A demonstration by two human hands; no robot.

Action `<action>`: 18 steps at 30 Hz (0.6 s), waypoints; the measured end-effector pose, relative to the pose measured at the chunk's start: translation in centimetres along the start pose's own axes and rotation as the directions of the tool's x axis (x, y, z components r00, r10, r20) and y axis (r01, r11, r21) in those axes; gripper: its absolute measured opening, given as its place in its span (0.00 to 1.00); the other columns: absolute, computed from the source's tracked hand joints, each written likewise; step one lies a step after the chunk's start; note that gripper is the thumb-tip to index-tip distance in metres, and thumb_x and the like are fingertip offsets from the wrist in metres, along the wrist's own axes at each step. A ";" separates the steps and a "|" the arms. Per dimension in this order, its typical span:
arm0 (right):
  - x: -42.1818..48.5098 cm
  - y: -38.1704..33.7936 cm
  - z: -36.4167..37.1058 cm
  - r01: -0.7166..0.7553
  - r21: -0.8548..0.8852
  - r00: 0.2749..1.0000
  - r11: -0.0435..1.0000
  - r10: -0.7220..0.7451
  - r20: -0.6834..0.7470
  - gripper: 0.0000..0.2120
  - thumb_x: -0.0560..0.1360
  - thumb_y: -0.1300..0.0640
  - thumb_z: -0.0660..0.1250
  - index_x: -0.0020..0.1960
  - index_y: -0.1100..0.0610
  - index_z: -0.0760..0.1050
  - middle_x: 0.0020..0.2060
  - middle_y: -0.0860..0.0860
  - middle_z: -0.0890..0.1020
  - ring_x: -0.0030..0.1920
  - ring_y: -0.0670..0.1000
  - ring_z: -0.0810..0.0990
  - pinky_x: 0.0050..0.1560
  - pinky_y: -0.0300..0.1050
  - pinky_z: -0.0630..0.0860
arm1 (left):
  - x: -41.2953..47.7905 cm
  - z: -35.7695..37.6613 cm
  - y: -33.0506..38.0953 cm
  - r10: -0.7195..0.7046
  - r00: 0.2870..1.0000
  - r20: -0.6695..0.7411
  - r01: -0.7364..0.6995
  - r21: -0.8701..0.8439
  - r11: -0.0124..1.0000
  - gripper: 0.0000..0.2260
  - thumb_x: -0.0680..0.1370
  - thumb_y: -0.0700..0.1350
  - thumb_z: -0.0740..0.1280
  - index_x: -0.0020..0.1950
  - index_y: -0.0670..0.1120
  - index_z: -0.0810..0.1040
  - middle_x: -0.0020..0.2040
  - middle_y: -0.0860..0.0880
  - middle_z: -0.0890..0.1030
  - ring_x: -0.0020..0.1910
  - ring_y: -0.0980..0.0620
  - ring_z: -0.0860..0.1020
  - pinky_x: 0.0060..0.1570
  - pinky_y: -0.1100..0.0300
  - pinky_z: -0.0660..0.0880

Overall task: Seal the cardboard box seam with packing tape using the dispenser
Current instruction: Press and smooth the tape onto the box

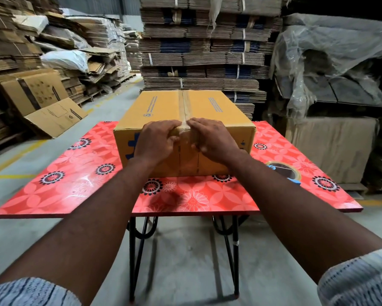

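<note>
Both hands, left hand [157, 140] and right hand [210, 138], press flat, gripping nothing, on tape [184, 107] already along the box [163, 107] top.

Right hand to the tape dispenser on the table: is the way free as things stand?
Probably yes. The tape dispenser lies on the table just right of the right hand's forearm, beside the box, with nothing between them.

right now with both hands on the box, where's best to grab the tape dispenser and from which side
Probably by its blue handle end, which points toward the person, coming in from above with the right hand. The tape dispenser lies flat on the table to the right of the box, partly hidden by the right forearm, so its exact handle shape is unclear.
</note>
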State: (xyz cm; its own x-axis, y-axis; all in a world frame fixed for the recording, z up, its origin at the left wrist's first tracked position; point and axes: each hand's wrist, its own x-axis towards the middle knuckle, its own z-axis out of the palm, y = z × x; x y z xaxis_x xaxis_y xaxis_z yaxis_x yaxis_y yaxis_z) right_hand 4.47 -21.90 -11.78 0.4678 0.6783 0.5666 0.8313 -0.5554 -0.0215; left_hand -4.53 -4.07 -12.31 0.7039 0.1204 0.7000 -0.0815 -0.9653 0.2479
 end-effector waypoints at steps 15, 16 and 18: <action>0.4 -0.5 0.1 -0.011 0.076 0.994 0.997 0.020 -0.112 0.19 0.79 0.54 0.65 0.69 0.56 0.76 0.65 0.57 0.80 0.64 0.56 0.79 0.67 0.53 0.73 | 0.0 0.3 -0.4 0.005 1.000 0.000 -0.005 0.004 1.000 0.22 0.74 0.44 0.74 0.67 0.52 0.78 0.61 0.50 0.83 0.61 0.47 0.79 0.65 0.51 0.70; 0.3 -0.4 0.1 -0.007 0.068 0.994 0.998 0.014 -0.110 0.20 0.78 0.55 0.66 0.69 0.57 0.75 0.65 0.57 0.80 0.64 0.56 0.79 0.67 0.53 0.73 | 0.1 0.3 -0.4 0.005 1.000 0.006 -0.005 0.004 1.000 0.22 0.74 0.44 0.74 0.67 0.52 0.78 0.62 0.50 0.83 0.61 0.47 0.79 0.65 0.50 0.70; 0.3 -0.4 0.3 -0.003 0.053 0.995 0.999 0.009 -0.100 0.21 0.77 0.56 0.67 0.70 0.56 0.74 0.66 0.56 0.79 0.65 0.56 0.78 0.67 0.55 0.73 | 0.0 0.2 -0.5 0.009 1.000 0.020 -0.009 -0.004 1.000 0.23 0.73 0.43 0.75 0.68 0.52 0.78 0.63 0.50 0.82 0.62 0.47 0.78 0.65 0.50 0.69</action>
State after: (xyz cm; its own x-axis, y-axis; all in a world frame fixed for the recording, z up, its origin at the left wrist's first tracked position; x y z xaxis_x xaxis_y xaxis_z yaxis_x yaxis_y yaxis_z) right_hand 4.38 -21.34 -11.80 0.4428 0.6220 0.6458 0.8443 -0.5317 -0.0667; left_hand -4.33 -3.64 -12.54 0.7172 0.1066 0.6887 -0.0912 -0.9654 0.2444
